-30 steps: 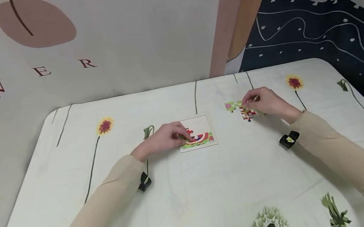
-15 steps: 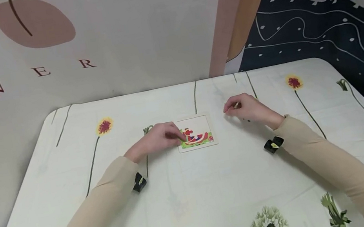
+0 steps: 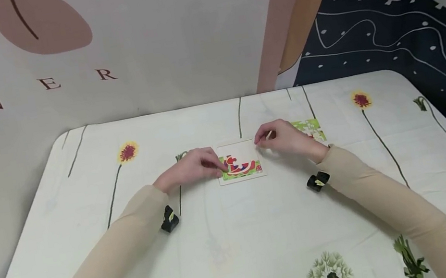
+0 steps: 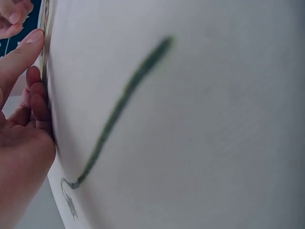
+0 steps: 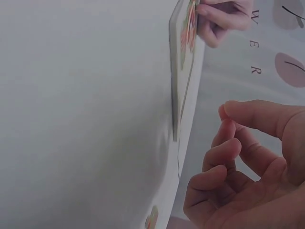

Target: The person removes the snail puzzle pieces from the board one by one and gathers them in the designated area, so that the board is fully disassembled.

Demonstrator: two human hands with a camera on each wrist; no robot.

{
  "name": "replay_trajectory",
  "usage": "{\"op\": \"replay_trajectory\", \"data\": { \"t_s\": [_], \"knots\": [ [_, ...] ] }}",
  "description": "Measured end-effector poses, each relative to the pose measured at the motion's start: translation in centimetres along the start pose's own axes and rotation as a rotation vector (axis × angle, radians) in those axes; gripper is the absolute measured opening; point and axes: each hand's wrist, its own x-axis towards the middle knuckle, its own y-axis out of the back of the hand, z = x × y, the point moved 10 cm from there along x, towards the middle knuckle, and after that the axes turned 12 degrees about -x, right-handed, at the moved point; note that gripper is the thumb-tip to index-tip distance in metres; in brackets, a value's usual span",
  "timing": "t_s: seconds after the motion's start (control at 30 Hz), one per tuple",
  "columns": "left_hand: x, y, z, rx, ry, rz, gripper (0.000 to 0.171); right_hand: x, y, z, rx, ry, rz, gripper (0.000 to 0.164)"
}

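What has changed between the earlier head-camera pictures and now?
The bare right hand moved left, from the flat green-and-red jigsaw pieces to near the right edge of the pale rectangular puzzle board; whether it carries a piece can't be made out. The bare left hand drew back slightly leftward at the board's left side. The board and its partly assembled picture stayed put.

Reads "O", "W", "E" and "R" in dark red capital letters, printed on the pale backdrop.
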Motion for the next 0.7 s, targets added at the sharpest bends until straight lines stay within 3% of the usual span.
{"op": "replay_trajectory", "data": {
  "t_s": [0.43, 0.7],
  "knots": [
    [0.2, -0.1, -0.3, -0.034, 0.029, -0.005, 0.014, 1.0, -2.9, -2.5, 0.026, 0.071, -0.090, 0.011],
    [0.1, 0.0, -0.4, -0.041, 0.037, -0.013, 0.014, 1.6, -4.0, -3.6, 0.024, 0.094, -0.102, 0.009]
  ]
}}
